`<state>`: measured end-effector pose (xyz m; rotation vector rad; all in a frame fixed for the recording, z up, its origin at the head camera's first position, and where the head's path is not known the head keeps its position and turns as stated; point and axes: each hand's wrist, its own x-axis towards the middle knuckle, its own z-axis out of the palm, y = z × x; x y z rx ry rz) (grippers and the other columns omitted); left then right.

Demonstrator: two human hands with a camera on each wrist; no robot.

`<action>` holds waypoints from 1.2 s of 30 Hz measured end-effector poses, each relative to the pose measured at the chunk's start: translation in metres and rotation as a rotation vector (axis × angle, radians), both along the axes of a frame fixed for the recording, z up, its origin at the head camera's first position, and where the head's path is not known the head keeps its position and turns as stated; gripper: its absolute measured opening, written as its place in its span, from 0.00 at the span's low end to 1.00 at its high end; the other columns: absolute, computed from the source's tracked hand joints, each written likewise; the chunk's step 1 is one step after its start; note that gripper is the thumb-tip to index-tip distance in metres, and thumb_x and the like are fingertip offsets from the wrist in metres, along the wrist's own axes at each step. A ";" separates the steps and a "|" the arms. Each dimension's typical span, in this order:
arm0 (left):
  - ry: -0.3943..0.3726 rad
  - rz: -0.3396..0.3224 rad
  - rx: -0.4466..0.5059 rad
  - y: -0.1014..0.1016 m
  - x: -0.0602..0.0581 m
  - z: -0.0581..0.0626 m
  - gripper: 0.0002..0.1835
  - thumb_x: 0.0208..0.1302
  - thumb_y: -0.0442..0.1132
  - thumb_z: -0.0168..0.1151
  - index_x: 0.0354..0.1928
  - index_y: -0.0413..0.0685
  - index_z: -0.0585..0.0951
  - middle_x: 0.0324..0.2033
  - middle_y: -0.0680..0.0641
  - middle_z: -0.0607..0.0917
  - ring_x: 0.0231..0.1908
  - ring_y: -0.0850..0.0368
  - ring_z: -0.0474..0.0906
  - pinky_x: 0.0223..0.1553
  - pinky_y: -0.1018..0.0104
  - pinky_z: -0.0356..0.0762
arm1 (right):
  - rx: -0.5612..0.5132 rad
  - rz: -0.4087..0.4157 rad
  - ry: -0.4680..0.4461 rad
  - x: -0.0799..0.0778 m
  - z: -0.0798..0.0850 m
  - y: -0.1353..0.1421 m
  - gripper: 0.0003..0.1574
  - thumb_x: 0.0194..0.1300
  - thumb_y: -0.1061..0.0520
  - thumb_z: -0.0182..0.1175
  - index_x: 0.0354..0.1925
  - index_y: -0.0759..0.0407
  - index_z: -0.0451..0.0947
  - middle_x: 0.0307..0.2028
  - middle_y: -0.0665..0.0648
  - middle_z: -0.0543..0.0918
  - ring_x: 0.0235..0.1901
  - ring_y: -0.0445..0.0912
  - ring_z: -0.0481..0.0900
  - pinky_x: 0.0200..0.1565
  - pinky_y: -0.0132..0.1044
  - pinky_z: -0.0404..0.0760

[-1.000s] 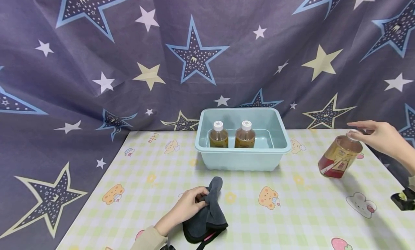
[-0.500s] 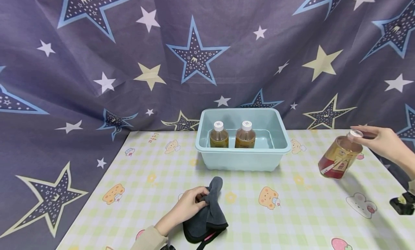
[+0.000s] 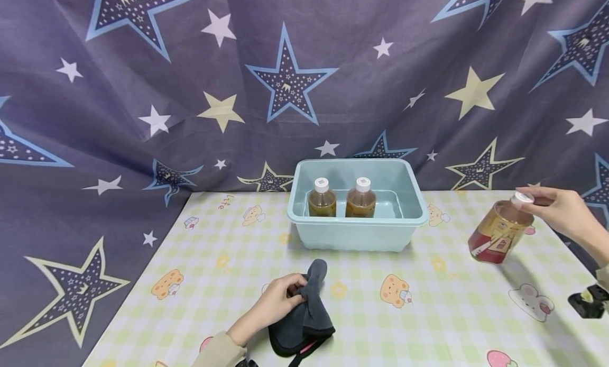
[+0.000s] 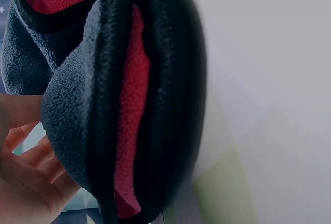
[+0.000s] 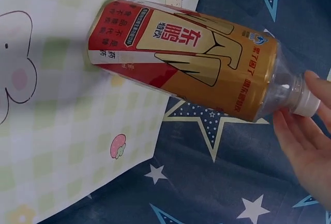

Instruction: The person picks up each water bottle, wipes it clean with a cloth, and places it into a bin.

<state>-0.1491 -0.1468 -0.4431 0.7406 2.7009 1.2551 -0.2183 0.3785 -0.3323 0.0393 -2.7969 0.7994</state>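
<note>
At the table's right side my right hand (image 3: 563,211) pinches the white cap of a drink bottle (image 3: 501,232) with a gold and red label. The bottle leans, its top toward the hand; in the right wrist view the thumb and fingers (image 5: 297,136) sit around the cap and neck. Near the front middle my left hand (image 3: 278,301) grips a folded dark grey cloth (image 3: 309,314) with black edging. The left wrist view shows the cloth's pink inner side (image 4: 132,110) between its folds, which hide some fingertips.
A light blue plastic bin (image 3: 357,235) stands at the back middle. Inside it are two upright bottles with white caps, one on the left (image 3: 322,200) and one near the centre (image 3: 360,200). A star-patterned curtain (image 3: 190,81) hangs behind the checked tablecloth (image 3: 228,282).
My right thumb and fingers have closed on the bottle cap, having been spread around it a second ago. The left hand and cloth have stayed in place.
</note>
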 end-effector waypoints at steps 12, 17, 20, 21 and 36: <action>-0.003 0.002 0.001 0.001 0.001 0.001 0.10 0.51 0.29 0.60 0.34 0.50 0.76 0.29 0.54 0.78 0.27 0.66 0.70 0.27 0.72 0.70 | 0.017 0.035 0.062 0.016 0.015 -0.020 0.30 0.58 0.50 0.58 0.50 0.74 0.70 0.40 0.77 0.74 0.25 0.25 0.67 0.22 0.32 0.70; -0.002 0.001 0.004 0.001 0.001 0.001 0.10 0.51 0.28 0.60 0.34 0.50 0.76 0.29 0.54 0.78 0.27 0.66 0.70 0.27 0.72 0.70 | -0.012 0.105 0.139 0.025 0.023 -0.033 0.25 0.55 0.56 0.60 0.46 0.73 0.73 0.32 0.63 0.80 0.24 0.19 0.65 0.19 0.26 0.68; -0.001 0.004 0.003 0.001 0.001 0.000 0.10 0.51 0.29 0.60 0.34 0.50 0.76 0.29 0.54 0.78 0.27 0.66 0.70 0.27 0.72 0.70 | -0.036 0.145 0.157 0.030 0.026 -0.040 0.23 0.54 0.57 0.61 0.45 0.72 0.74 0.29 0.39 0.77 0.25 0.20 0.68 0.19 0.26 0.70; -0.001 0.004 0.003 0.001 0.001 0.000 0.10 0.51 0.29 0.60 0.34 0.50 0.76 0.29 0.55 0.78 0.27 0.66 0.70 0.27 0.72 0.70 | -0.045 0.152 0.154 0.031 0.027 -0.042 0.23 0.54 0.57 0.62 0.46 0.71 0.74 0.29 0.32 0.73 0.25 0.20 0.68 0.20 0.26 0.71; 0.026 -0.007 0.010 0.000 0.000 0.000 0.09 0.51 0.29 0.60 0.34 0.50 0.76 0.29 0.52 0.79 0.27 0.66 0.70 0.27 0.72 0.70 | -0.157 0.262 0.243 0.058 0.034 -0.095 0.19 0.50 0.65 0.63 0.43 0.66 0.77 0.41 0.29 0.70 0.31 0.22 0.73 0.31 0.16 0.70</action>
